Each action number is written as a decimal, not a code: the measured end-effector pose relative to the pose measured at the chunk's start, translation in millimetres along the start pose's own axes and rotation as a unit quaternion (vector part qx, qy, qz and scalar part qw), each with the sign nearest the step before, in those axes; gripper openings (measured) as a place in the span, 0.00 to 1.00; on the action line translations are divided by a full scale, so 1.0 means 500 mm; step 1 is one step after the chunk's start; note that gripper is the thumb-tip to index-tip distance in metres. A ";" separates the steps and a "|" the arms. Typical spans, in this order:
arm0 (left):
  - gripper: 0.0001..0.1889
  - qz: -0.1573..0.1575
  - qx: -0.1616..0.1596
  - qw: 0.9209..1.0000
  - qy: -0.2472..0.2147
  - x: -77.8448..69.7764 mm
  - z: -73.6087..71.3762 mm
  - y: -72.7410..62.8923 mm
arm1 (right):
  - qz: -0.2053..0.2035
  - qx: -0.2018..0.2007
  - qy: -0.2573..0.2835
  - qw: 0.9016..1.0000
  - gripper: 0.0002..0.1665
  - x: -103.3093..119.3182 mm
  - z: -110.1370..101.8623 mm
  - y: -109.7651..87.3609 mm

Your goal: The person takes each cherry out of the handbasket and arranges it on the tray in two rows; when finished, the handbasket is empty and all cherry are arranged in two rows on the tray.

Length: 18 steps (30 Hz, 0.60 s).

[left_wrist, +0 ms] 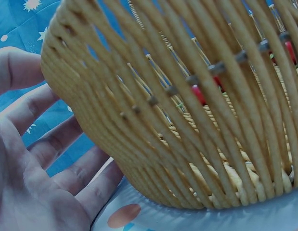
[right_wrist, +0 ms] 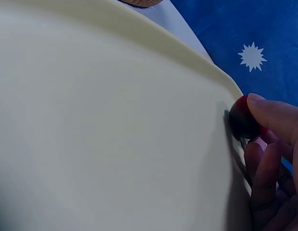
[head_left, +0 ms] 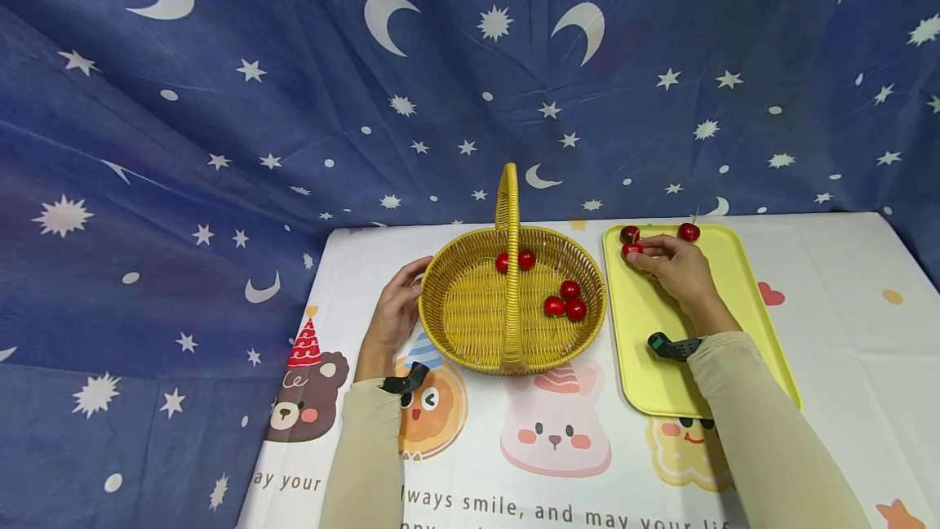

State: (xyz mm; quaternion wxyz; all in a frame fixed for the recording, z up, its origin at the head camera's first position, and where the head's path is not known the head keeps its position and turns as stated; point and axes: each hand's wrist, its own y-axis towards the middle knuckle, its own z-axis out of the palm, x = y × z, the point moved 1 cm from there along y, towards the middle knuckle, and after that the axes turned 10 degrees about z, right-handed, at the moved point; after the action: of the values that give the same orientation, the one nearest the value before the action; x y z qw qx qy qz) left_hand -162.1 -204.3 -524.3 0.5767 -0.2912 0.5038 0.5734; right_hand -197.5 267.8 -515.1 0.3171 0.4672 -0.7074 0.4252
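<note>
Pale sleeves reach in from the near edge, with a black camera on the left wrist and another on the right. Past them lie small, round, glossy cherries, bright to dark red. The right hand pinches one cherry between thumb and fingertips, the gap only as wide as the fruit, at the far left corner of a pale yellow tray. Close by that cherry sits a darker one, and a third, its thin stem sticking up, lies near the tray's far edge.

The left hand is spread wide, its fingers against the outside of a yellow woven basket at its left side. Five cherries lie in the basket: two at the far side by the tall handle, three clustered toward the right. Basket and tray stand side by side on a white printed tablecloth.
</note>
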 end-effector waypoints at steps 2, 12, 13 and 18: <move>0.27 0.000 0.001 1.000 0.001 -0.001 0.001 0.000 | -0.001 -0.001 0.001 1.000 0.31 0.000 0.000 0.000; 0.27 0.005 0.006 1.000 0.002 0.001 -0.001 0.000 | 0.004 -0.003 0.000 1.000 0.33 0.002 0.002 0.000; 0.27 0.005 0.006 1.000 0.002 0.001 -0.002 0.000 | 0.004 -0.004 0.000 1.000 0.33 0.002 0.001 0.000; 0.26 0.006 0.008 1.000 -0.004 0.002 -0.003 0.001 | 0.003 -0.010 0.004 1.000 0.32 0.000 0.001 -0.001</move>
State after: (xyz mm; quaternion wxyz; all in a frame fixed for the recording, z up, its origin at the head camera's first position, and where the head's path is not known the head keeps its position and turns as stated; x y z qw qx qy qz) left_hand -163.1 -205.2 -525.3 0.5776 -0.2808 0.5080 0.5740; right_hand -197.0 267.5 -515.2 0.3233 0.4603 -0.7116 0.4210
